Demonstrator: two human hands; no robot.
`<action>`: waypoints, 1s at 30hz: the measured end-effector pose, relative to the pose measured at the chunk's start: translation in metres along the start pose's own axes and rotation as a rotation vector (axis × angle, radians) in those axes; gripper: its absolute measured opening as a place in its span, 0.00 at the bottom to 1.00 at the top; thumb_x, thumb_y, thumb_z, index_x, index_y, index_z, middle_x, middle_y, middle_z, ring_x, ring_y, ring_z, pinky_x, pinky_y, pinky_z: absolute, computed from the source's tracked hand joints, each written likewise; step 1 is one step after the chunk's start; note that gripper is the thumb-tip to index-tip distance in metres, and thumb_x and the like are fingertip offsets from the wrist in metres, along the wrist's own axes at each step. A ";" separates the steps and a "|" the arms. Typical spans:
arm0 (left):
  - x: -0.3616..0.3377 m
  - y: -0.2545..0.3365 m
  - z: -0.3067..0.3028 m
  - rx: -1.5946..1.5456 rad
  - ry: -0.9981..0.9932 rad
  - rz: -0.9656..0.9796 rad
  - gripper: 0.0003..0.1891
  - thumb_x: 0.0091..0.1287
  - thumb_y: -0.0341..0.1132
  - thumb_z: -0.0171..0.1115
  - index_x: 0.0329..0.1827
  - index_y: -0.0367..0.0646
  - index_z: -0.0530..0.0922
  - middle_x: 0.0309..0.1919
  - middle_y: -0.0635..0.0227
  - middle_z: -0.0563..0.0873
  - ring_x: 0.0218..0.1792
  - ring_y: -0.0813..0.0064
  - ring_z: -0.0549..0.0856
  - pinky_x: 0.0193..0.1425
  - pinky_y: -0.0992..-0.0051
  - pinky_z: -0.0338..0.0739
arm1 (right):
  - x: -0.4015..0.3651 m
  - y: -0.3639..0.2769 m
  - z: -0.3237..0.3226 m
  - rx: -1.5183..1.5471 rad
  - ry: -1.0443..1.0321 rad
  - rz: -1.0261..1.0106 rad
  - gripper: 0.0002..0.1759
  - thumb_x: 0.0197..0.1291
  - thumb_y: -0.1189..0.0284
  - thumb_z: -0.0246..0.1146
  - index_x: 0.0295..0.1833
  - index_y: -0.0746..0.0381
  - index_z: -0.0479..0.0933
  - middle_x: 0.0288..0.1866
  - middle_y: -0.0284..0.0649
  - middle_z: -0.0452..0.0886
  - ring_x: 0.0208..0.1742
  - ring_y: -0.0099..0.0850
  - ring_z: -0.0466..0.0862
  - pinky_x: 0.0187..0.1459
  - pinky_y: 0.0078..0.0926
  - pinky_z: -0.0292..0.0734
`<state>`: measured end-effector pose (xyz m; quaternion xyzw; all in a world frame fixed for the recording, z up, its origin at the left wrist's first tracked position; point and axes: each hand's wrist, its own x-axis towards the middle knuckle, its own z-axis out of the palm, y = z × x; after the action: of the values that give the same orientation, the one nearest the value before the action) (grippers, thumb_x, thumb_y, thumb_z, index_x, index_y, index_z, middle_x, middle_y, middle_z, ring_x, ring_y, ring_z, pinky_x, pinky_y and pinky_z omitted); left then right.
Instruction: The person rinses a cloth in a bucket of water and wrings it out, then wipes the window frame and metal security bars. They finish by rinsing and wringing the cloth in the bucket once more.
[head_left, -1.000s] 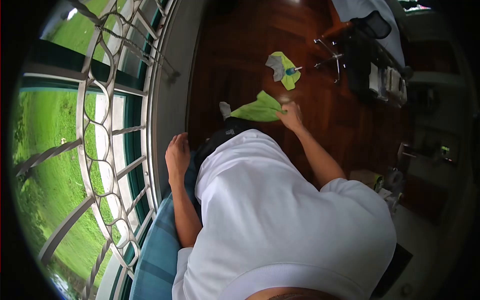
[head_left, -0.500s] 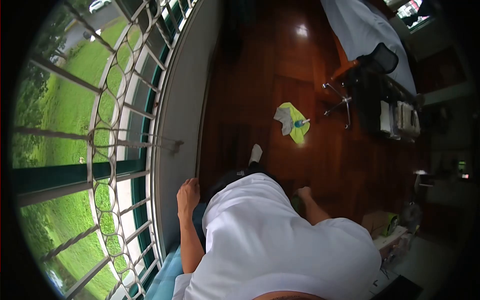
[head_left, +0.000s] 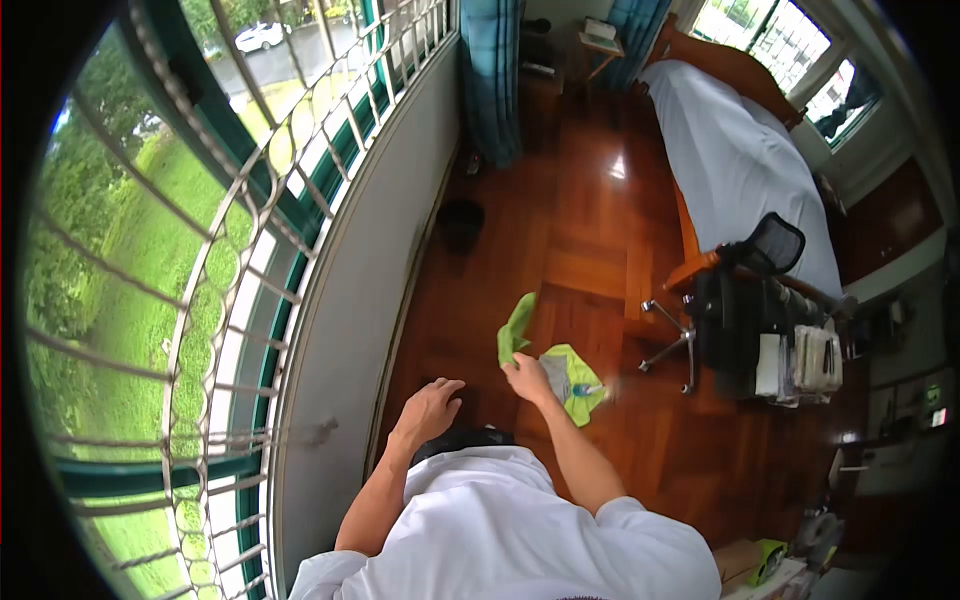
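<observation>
My right hand (head_left: 527, 380) is closed on a green cloth (head_left: 514, 330), whose free part sticks up and away from the fingers. To the left, near the wall, my left hand (head_left: 430, 410) is held out with its fingers apart and nothing in it. Beyond my right hand, a yellow-green and grey cloth (head_left: 570, 362) lies spread on the wooden floor. A small bottle with bluish contents (head_left: 583, 390) rests on that cloth.
A barred window (head_left: 200, 270) and low wall (head_left: 370, 220) run along the left. A dark bin (head_left: 461, 222) stands by the wall. To the right are a wheeled chair (head_left: 690, 340), stacked items (head_left: 815, 360) and a bed (head_left: 730, 140). A blue curtain (head_left: 490, 80) hangs ahead.
Both hands have come up and forward, and the green cloth now shows in my right hand. The view has tilted up, bringing the curtain, bin and more of the bed into sight.
</observation>
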<state>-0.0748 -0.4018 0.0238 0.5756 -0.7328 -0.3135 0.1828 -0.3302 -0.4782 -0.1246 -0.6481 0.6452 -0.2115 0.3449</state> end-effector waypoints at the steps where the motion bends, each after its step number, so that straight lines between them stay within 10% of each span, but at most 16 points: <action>1: 0.018 -0.003 0.000 -0.004 0.029 0.038 0.21 0.70 0.33 0.65 0.65 0.43 0.80 0.59 0.57 0.85 0.59 0.52 0.85 0.64 0.58 0.82 | 0.012 -0.034 -0.015 -0.056 0.051 -0.110 0.20 0.68 0.56 0.65 0.48 0.64 0.82 0.36 0.57 0.87 0.41 0.59 0.88 0.43 0.55 0.80; 6: 0.128 -0.040 0.007 -0.049 0.282 -0.033 0.36 0.67 0.32 0.71 0.78 0.49 0.67 0.65 0.54 0.81 0.61 0.46 0.84 0.61 0.54 0.83 | 0.078 -0.129 -0.061 0.206 0.103 -0.297 0.15 0.75 0.61 0.62 0.42 0.63 0.78 0.32 0.52 0.85 0.37 0.57 0.86 0.38 0.52 0.78; 10: 0.232 -0.084 -0.003 0.004 0.076 0.106 0.22 0.65 0.30 0.68 0.64 0.49 0.78 0.52 0.57 0.87 0.52 0.45 0.87 0.54 0.51 0.83 | 0.130 -0.134 -0.085 0.157 0.033 -0.256 0.15 0.75 0.62 0.62 0.41 0.64 0.78 0.33 0.51 0.84 0.38 0.56 0.85 0.38 0.50 0.78; 14: 0.322 -0.092 -0.022 -0.017 0.065 0.111 0.17 0.64 0.26 0.63 0.56 0.48 0.80 0.47 0.54 0.88 0.48 0.43 0.87 0.50 0.50 0.84 | 0.183 -0.104 -0.105 -0.011 0.301 -0.250 0.14 0.73 0.63 0.65 0.49 0.64 0.83 0.38 0.50 0.85 0.40 0.51 0.86 0.42 0.49 0.80; 21: 0.460 -0.137 -0.036 -0.145 -0.049 -0.039 0.31 0.56 0.38 0.79 0.62 0.43 0.75 0.52 0.51 0.82 0.55 0.47 0.84 0.60 0.53 0.80 | 0.251 -0.042 -0.143 -0.053 0.158 0.218 0.17 0.71 0.62 0.65 0.56 0.64 0.84 0.42 0.48 0.88 0.48 0.50 0.86 0.50 0.48 0.81; 30: 0.605 -0.223 0.010 -0.167 0.165 -0.356 0.29 0.63 0.35 0.74 0.67 0.40 0.75 0.57 0.46 0.84 0.55 0.45 0.85 0.59 0.55 0.81 | 0.415 0.028 -0.091 0.042 -0.100 0.168 0.12 0.72 0.66 0.65 0.52 0.63 0.84 0.40 0.47 0.87 0.42 0.44 0.88 0.45 0.41 0.82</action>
<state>-0.0825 -1.0101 -0.1894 0.7026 -0.5737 -0.3520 0.2311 -0.3829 -0.8993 -0.1547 -0.5941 0.6747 -0.1629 0.4066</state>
